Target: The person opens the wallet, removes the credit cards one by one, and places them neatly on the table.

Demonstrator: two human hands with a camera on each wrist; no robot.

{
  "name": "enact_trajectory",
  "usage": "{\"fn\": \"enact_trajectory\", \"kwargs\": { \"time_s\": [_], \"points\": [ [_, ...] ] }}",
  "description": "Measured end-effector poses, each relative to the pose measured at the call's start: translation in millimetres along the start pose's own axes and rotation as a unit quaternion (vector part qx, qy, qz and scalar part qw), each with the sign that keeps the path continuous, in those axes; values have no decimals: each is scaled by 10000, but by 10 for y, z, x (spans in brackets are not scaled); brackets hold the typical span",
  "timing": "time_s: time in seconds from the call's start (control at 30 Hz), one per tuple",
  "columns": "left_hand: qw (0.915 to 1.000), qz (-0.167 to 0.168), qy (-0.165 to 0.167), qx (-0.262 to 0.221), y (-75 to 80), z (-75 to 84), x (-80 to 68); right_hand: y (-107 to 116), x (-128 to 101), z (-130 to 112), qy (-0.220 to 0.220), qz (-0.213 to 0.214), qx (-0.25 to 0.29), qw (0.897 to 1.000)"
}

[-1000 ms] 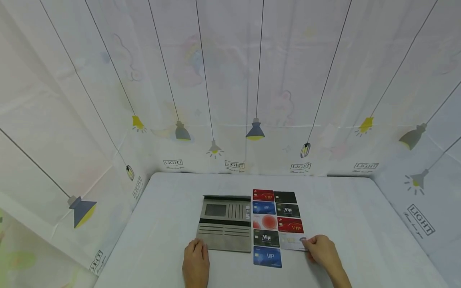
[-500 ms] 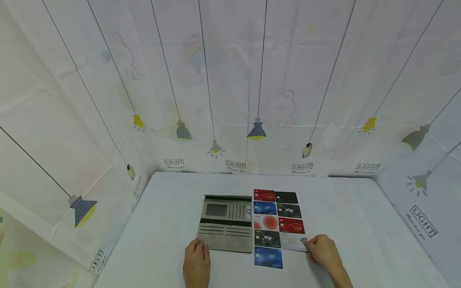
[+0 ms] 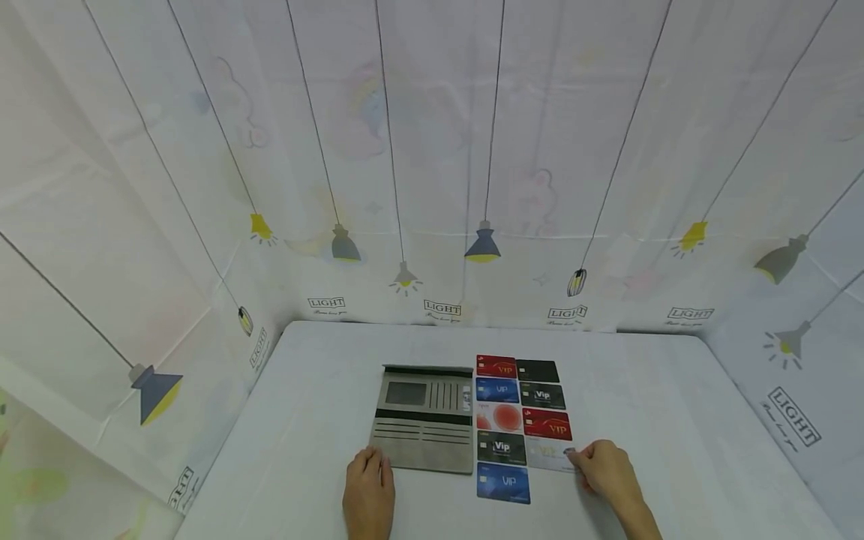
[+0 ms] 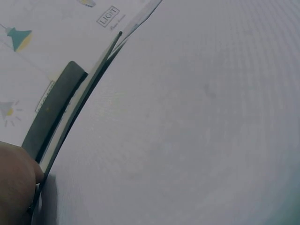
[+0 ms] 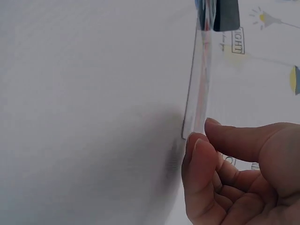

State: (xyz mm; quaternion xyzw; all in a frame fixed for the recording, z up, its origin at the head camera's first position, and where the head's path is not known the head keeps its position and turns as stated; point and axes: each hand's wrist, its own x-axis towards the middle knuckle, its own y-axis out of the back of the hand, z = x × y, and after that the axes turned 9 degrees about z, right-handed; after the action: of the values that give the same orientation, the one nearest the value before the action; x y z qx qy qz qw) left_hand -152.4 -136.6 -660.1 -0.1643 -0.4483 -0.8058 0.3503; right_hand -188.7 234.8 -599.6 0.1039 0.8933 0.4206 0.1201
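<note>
Nothing's shifted since a second ago. My right hand (image 3: pixel 603 469), fingers curled, touches the white card (image 3: pixel 550 454) lying just left of it, long axis pointing at the hand. My left hand (image 3: pixel 368 491) rests flat at the open wallet (image 3: pixel 424 420).

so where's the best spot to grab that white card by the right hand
Probably its right short edge: the white card lies flat on the table, boxed in by cards on its left and far sides. The right hand is already at that free edge, so lift it with fingertips.

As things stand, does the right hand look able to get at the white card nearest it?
Probably yes: the right hand already has its fingertips at the white card's right edge, nothing lies on the card, and the table beside it is open.
</note>
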Motion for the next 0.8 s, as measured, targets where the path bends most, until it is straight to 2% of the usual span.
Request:
{"fn": "enact_trajectory", "kwargs": {
  "time_s": [0.1,0.33,0.6,0.8],
  "points": [
    [10000,-19,29,12,2,5,1,34,9,-66,42,29,-49,10000],
    [10000,-49,71,28,1,7,3,84,103,-361,572,290,-50,9979],
    [9994,-185,266,119,-15,0,-8,-87,205,-709,1086,559,377,9918],
    [9995,-132,257,116,-2,18,-2,-224,279,-884,1207,591,510,9896]
  ]
}}
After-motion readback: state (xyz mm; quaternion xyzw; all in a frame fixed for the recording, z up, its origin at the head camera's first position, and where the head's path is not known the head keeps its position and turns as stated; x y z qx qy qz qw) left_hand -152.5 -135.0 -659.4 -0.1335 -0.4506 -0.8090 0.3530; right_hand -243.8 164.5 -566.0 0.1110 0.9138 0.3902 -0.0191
